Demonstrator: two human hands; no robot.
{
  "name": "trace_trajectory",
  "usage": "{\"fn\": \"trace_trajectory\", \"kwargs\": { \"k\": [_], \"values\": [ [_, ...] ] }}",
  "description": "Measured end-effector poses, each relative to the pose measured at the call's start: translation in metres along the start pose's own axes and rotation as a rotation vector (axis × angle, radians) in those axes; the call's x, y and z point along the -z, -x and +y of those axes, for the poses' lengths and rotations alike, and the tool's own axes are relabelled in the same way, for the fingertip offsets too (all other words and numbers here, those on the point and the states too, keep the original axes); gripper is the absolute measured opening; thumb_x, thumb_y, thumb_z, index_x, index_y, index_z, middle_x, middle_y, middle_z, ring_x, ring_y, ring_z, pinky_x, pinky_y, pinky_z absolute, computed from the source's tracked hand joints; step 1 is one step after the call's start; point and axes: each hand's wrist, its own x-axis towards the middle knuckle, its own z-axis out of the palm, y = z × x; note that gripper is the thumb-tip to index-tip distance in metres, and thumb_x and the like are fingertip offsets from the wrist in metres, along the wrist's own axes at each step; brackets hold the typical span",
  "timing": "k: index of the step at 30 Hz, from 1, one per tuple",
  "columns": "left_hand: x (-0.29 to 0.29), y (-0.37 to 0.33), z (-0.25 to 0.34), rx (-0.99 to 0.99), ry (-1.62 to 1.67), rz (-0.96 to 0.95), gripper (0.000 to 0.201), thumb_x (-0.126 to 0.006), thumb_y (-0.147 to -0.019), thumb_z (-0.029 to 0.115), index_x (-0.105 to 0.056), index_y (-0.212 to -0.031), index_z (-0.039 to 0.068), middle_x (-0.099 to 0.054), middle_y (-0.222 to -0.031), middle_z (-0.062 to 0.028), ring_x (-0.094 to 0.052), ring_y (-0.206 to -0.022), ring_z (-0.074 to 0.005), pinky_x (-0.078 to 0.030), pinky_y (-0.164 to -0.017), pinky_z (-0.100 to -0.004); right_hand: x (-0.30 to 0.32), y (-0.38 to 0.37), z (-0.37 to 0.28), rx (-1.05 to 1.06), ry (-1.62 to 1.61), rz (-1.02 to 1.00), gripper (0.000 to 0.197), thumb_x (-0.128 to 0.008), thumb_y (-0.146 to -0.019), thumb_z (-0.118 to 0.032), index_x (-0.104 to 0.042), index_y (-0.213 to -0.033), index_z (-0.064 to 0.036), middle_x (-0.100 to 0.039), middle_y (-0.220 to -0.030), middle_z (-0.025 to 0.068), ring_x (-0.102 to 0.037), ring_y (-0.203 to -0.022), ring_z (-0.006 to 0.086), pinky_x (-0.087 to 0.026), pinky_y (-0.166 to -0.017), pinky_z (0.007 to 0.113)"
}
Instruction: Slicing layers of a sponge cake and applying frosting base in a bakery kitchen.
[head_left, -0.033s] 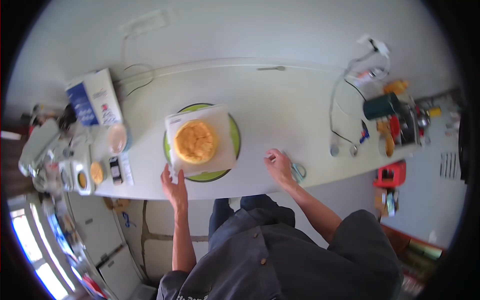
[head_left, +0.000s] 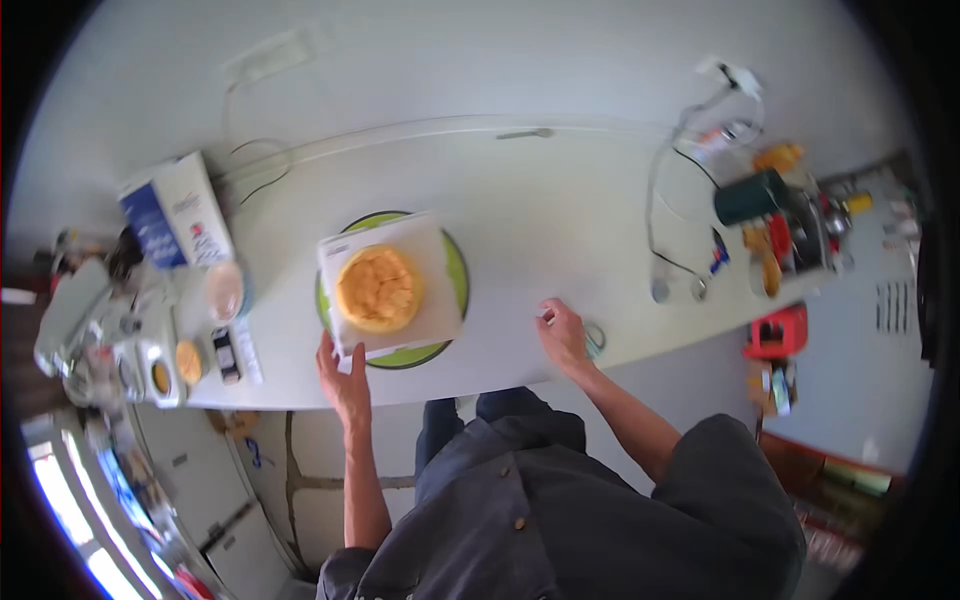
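Observation:
A round golden cake (head_left: 379, 288) with a cracked top sits on a white square board (head_left: 440, 300). Under the board is a round green turntable (head_left: 458, 270) with a dark rim. My left hand (head_left: 345, 385) is at the near left corner of the board, thumb and fingers apart; whether it touches the edge I cannot tell. To the right of the cake, my right hand (head_left: 564, 338) is over the table with its fingers curled together. A small pale bit shows at its fingertips, too small to name. Scissors with light green handles (head_left: 596, 338) lie partly hidden behind this hand.
On the left stand a blue and white box (head_left: 178, 215), a jar with a pinkish top (head_left: 226, 290), a dark phone-like device (head_left: 227, 356) and a kitchen scale (head_left: 160, 370). A spatula (head_left: 525, 134) lies along the wall. Cables (head_left: 655, 205) and a dark green cylinder (head_left: 750, 197) occupy the right.
The whole view has shifted slightly, moving the cake and table leftward in the picture. Against the table, my right hand has moved a little right and covers more of the scissors.

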Motion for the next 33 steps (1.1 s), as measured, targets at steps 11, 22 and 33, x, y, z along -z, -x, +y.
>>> {"fn": "trace_trajectory", "kwargs": {
  "k": [11,22,33],
  "values": [
    [-0.031,-0.023,0.024,-0.137,0.122,-0.154,0.120,-0.090,-0.071,0.008,-0.013,-0.163,0.007,-0.051,-0.146,-0.0181,-0.052,-0.132,-0.0321,-0.042,-0.111,-0.0418,0.012,0.046,0.112,-0.173,0.369,0.078,0.044,-0.072,-0.079,-0.014,-0.063,-0.122,-0.0133,-0.063,-0.114,0.0147,-0.059,-0.110,0.0371,-0.054,-0.092,0.049],
    [-0.026,-0.024,0.040,0.057,0.101,-0.166,0.111,-0.091,-0.073,0.019,-0.024,-0.160,0.006,-0.053,-0.147,-0.0167,-0.053,-0.135,-0.0287,-0.045,-0.108,-0.0387,0.060,-0.001,0.150,-0.276,0.372,0.094,0.045,-0.072,-0.079,-0.023,-0.066,-0.121,-0.0083,-0.065,-0.109,0.0165,-0.065,-0.103,0.0357,-0.053,-0.090,0.048],
    [-0.027,-0.024,0.033,0.069,0.054,-0.069,0.107,-0.090,-0.073,0.026,-0.029,-0.159,0.012,-0.054,-0.146,-0.0166,-0.050,-0.138,-0.0318,-0.041,-0.112,-0.0383,0.008,-0.062,-0.064,0.327,-0.199,-0.037,0.044,-0.066,-0.094,-0.008,-0.060,-0.138,-0.0081,-0.065,-0.110,0.0049,-0.053,-0.067,0.0137,-0.049,-0.067,0.030]
  ]
}}
